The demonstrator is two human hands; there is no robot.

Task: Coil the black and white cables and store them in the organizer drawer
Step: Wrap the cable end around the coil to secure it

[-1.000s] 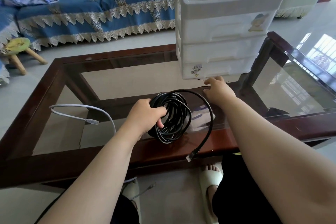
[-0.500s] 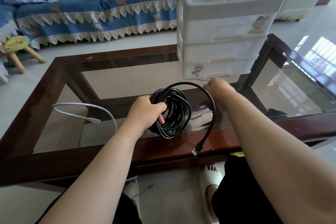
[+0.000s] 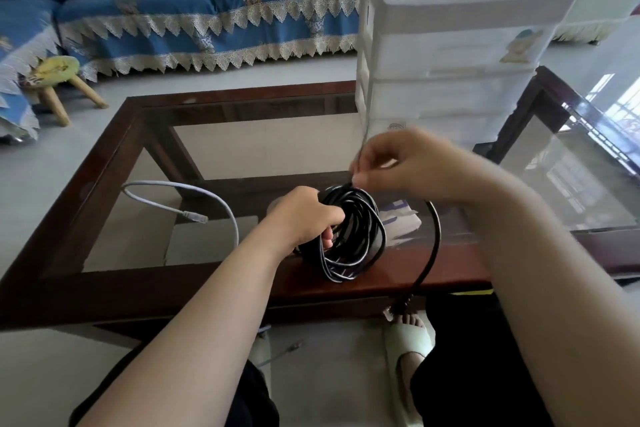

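Around us we see a blue sofa (image 3: 214,14) with a lace-edged cover along the far side of the room, a small wooden stool (image 3: 57,80) on the floor to the left, and a white organizer (image 3: 457,55) with stacked drawers standing at the far right of the glass-topped surface (image 3: 114,184), its open top divided into compartments. The organizer's drawers appear closed, and our right hand (image 3: 408,163) is raised just in front of its lowest drawer, hiding part of it. A white cable (image 3: 194,194) lies uncoiled on the glass to the left, one plug end resting on the pane, well apart from the hands. The black cable (image 3: 356,236) is gathered into a loose coil of many loops above the near wooden rail of the surface; our left hand (image 3: 304,215) has its grip closed around one side of the coil, fingers through the loops. The right hand's grip pinches the free strand at the top of the coil, and the remaining tail curves down on the right, its plug hanging below the edge of the surface near a sandalled foot (image 3: 408,333). Compared with half a second ago, the right hand has come back from beside the organizer's base to the coil's top, the wide outer loop has tightened, and the plug end hangs lower.
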